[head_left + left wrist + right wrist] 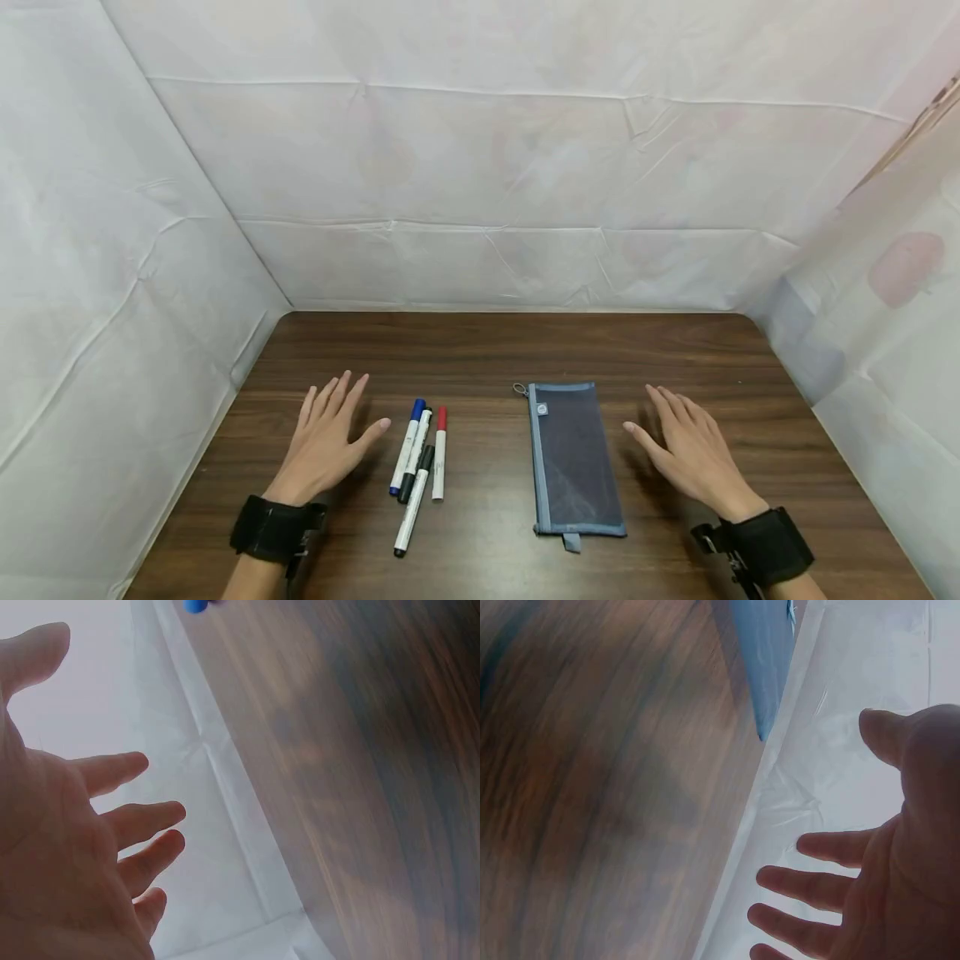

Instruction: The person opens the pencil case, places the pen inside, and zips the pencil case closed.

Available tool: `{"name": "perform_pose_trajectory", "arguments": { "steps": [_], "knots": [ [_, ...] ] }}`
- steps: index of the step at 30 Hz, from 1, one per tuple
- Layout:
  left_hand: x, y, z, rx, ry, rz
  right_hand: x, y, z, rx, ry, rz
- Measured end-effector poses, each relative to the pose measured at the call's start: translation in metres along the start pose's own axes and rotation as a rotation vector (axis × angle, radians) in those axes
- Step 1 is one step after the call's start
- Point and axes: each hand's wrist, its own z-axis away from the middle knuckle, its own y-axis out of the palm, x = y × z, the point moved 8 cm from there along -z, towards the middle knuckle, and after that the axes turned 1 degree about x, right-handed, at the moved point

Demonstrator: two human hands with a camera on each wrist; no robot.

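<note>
My left hand (322,446) hovers over the table with its fingers spread, just left of several markers, and holds nothing. A blue-capped marker (407,446) lies beside a black-capped one (416,450). Another black-capped marker (415,500) slants across the lower end of that one. On their right lies a red-capped marker (439,454). A blue-grey mesh zipper pouch (577,458) lies flat, with a ring at its upper left corner and a tab at its bottom. To its right is my right hand (690,450), fingers extended and nothing in them. The left wrist view catches a blue cap end (196,606).
The dark wood table (487,350) ends at a white sheet backdrop (480,267) behind. White sheets also hang at the left and right sides. Each wrist wears a black band (273,529) with a camera mount.
</note>
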Motion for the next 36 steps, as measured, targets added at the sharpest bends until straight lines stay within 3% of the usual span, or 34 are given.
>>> {"name": "perform_pose_trajectory", "arguments": {
  "steps": [14,22,36],
  "knots": [
    [-0.036,0.002,-0.004,-0.166,0.051,0.043,0.029,0.004,-0.012,-0.046,-0.035,0.025],
    [-0.054,0.007,-0.005,-0.177,0.061,0.037,0.038,0.002,-0.009,-0.066,-0.056,0.034],
    [-0.073,0.024,-0.006,-0.102,0.071,0.016,0.069,0.017,-0.013,-0.075,-0.124,0.047]
  ]
}}
